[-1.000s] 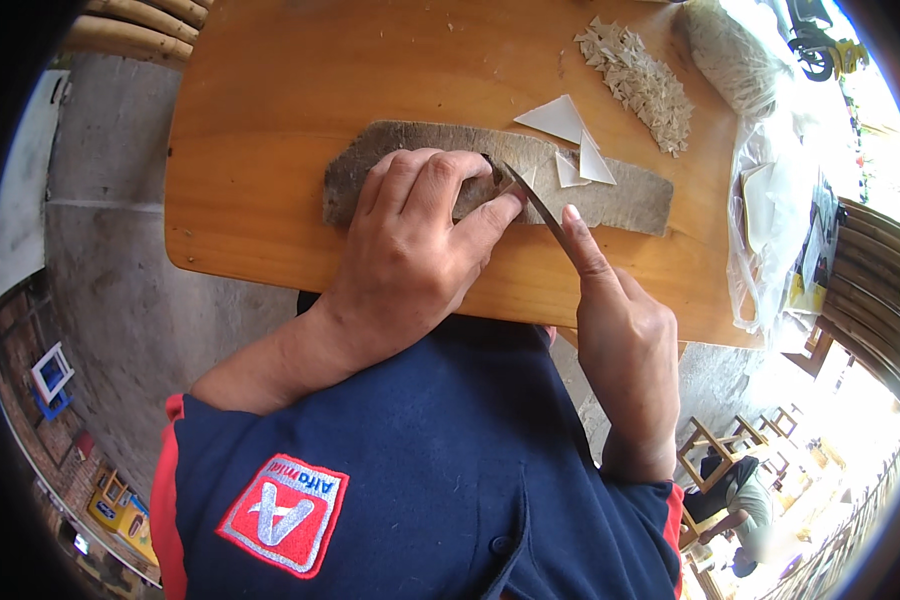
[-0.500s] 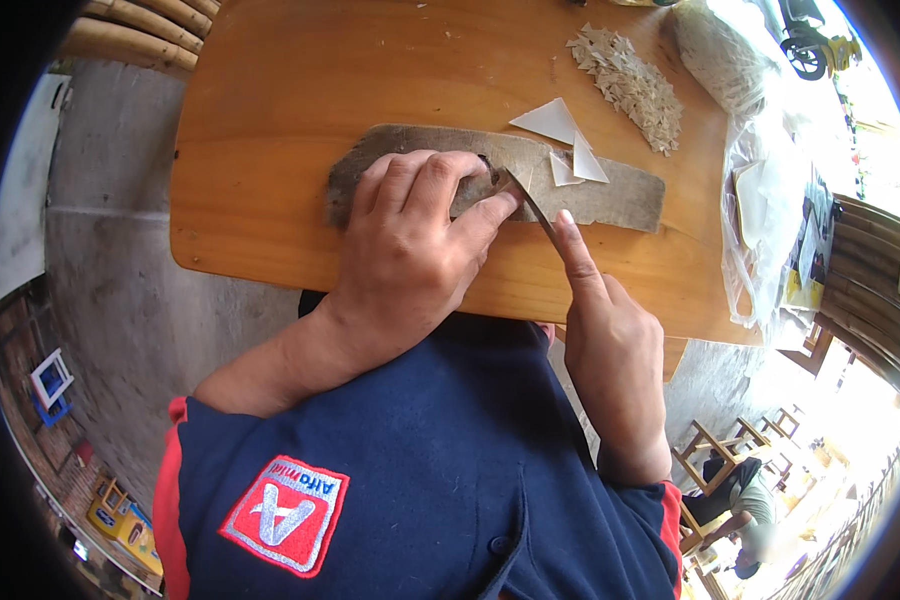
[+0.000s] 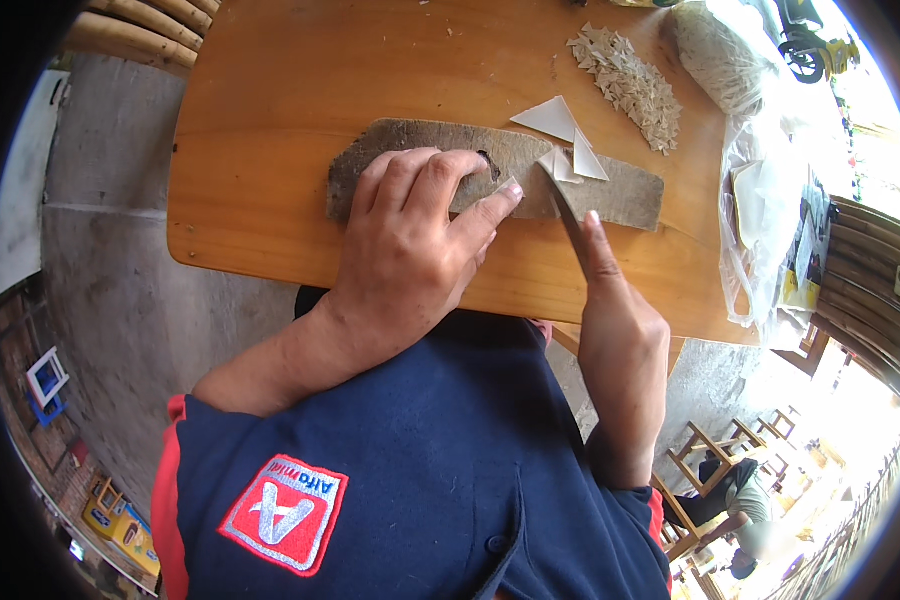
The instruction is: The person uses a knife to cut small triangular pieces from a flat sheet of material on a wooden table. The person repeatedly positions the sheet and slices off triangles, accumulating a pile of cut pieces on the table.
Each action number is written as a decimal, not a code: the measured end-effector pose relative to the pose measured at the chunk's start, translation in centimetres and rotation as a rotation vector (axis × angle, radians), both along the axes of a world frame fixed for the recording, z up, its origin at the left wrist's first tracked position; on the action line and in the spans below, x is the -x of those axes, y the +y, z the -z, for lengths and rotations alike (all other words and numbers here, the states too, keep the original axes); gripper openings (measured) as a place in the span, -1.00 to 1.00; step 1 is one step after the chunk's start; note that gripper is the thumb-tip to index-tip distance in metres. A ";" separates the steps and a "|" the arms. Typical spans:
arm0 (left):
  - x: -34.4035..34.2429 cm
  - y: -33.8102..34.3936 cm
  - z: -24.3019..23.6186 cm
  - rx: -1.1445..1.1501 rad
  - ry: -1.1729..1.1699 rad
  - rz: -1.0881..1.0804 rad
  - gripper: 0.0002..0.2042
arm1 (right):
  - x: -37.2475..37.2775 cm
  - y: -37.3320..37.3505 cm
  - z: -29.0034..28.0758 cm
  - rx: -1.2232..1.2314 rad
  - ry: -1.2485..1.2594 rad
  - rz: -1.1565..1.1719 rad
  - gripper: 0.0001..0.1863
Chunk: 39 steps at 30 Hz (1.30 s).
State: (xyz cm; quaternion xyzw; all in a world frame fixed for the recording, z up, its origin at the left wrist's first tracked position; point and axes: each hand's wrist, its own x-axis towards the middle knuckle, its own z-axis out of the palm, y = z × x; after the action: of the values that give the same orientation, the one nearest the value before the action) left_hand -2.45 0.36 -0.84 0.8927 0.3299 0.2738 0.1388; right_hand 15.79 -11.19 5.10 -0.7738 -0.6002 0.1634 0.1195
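Resting on a worn wooden board [image 3: 625, 198] at the upper centre of the frame, the left hand [image 3: 410, 225] is half-curled, its fingers bent and its thumb spread away from the forefinger. A small pale piece [image 3: 511, 186] shows at the thumb tip; I cannot tell whether the hand has hold of it, since the palm side is hidden. Right of centre, the right hand [image 3: 625, 335] is wrapped around a knife [image 3: 571, 222], with one finger stretched along its back and the handle hidden in the grip. The blade slants up and left over the board, its tip just beside a small white scrap [image 3: 565, 168]. Next to that scrap, a narrow white triangle [image 3: 588, 160] lies partly on the board, and a larger white triangle [image 3: 546, 118] lies above it, mostly on the orange-brown table [image 3: 270, 85]. Toward the upper right of the frame sits a heap of small pale chips [image 3: 627, 88], near a filled plastic bag [image 3: 727, 60]. Below that, a clear bag [image 3: 738, 262] hangs at the table's right side with white sheets [image 3: 749, 205] inside. Another person [image 3: 748, 505] appears at the lower right, near wooden stools [image 3: 708, 462].
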 end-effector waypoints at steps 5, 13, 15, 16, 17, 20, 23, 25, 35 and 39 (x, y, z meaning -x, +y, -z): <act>0.2 0.3 -0.5 0.054 -0.012 0.017 -0.59 | -0.3 0.0 0.0 -0.076 0.107 0.061 -0.39; 0.1 0.5 -0.7 0.084 -0.033 0.004 -0.60 | 2.1 -0.1 -1.2 0.096 0.271 0.072 -0.32; 0.1 0.5 -0.7 0.093 -0.036 0.006 -0.60 | 2.5 -0.1 -1.1 0.105 0.273 0.082 -0.32; 0.1 0.5 -0.6 0.098 -0.049 0.000 -0.61 | 2.6 -0.1 -1.2 0.110 0.272 0.080 -0.33; 0.2 0.4 -0.5 0.103 -0.063 -0.006 -0.61 | 2.7 -0.2 -1.3 0.116 0.270 0.079 -0.33; 0.4 0.4 -0.6 0.105 -0.065 0.008 -0.63 | 2.5 -0.6 -1.4 0.092 0.234 0.098 -0.33; 0.6 0.2 -0.6 0.083 -0.043 0.030 -0.63 | 2.4 -1.1 -1.7 0.092 0.214 0.136 -0.33; 0.6 0.2 -0.7 0.072 -0.033 0.043 -0.63 | 2.4 -1.1 -1.8 0.094 0.233 0.148 -0.34; 0.6 0.0 -0.9 0.087 -0.031 0.058 -0.60 | 2.0 -0.6 -0.6 -0.013 0.096 -0.031 -0.15; 0.5 0.0 -0.9 0.078 -0.030 0.040 -0.59 | 1.2 0.4 -1.0 -0.004 0.021 -0.066 -0.29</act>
State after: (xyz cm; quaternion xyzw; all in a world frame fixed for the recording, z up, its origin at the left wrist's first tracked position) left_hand -2.94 0.35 0.05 0.8889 0.3201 0.2711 0.1840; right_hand 14.61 -10.76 6.05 -0.7515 -0.6246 0.1742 0.1218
